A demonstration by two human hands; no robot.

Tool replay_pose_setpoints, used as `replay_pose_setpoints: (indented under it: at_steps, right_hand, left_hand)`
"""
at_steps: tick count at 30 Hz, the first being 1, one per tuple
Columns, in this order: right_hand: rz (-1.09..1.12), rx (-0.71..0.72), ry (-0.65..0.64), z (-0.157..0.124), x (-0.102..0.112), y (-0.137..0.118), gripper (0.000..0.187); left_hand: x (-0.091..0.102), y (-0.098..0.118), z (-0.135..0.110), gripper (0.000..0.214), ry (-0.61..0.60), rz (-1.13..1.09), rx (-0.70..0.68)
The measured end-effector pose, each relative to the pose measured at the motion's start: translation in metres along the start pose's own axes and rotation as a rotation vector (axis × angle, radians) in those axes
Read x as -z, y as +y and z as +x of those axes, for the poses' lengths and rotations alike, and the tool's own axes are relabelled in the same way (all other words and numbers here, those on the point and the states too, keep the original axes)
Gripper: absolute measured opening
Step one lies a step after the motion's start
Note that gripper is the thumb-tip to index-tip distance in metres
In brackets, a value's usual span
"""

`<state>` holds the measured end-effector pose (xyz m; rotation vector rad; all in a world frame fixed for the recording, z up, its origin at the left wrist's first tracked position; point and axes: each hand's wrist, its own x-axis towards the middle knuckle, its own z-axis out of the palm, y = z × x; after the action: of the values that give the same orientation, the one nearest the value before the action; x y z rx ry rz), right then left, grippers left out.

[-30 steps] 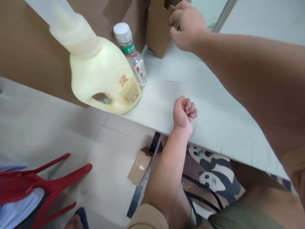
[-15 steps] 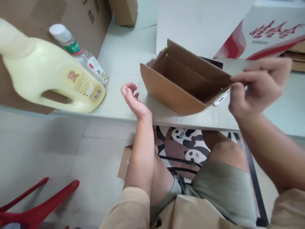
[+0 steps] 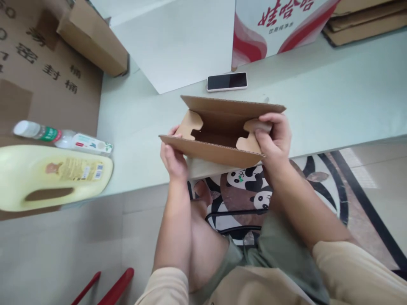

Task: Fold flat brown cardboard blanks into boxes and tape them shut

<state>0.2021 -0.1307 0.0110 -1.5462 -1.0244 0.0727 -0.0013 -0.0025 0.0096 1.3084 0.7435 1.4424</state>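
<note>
A brown cardboard box (image 3: pixel 213 149) sits at the table's near edge, its top uncovered and its two long flaps standing up. Its notched short end flaps are folded partly inward over the dark interior. My left hand (image 3: pixel 174 157) grips the left end, thumb at the front and fingertips at the flap behind. At the right end, my right hand (image 3: pixel 276 137) is closed on the box, with the thumb pressing on the right end flap. The bottom of the box's inside is too dark to make out.
Behind the box lies a phone (image 3: pixel 227 81). A yellow jug (image 3: pixel 57 178) and a clear bottle (image 3: pixel 66 137) lie at the left, near a large carton (image 3: pixel 47 97). A white-and-red carton (image 3: pixel 270 34) and flattened cardboard (image 3: pixel 365 25) stand at the back. Red chair parts (image 3: pixel 117 288) show below.
My left hand has moved from beside the box onto its left end. My right hand now holds the right end, and the end flaps have tilted inward. The view has turned.
</note>
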Motion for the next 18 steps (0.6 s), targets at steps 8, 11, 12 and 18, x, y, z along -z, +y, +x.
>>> replay_pose_setpoints:
  at_steps: [8, 11, 12, 18]
  right_hand:
    - [0.277, -0.002, 0.084, -0.001, -0.021, 0.004, 0.047]
    - [0.289, -0.024, 0.055, 0.002, -0.019, 0.0, 0.055]
    - [0.28, -0.027, 0.045, 0.003, -0.018, -0.001, 0.055]
    - [0.24, 0.005, 0.013, 0.006, -0.009, -0.002, 0.044]
  left_hand:
    - [-0.006, 0.005, -0.001, 0.05, 0.125, 0.101, -0.025]
    - [-0.007, 0.003, 0.0, 0.052, 0.135, 0.117, -0.03]
    - [-0.007, 0.003, 0.001, 0.052, 0.139, 0.118, -0.034]
    - [-0.008, -0.002, 0.002, 0.06, 0.137, 0.131, -0.024]
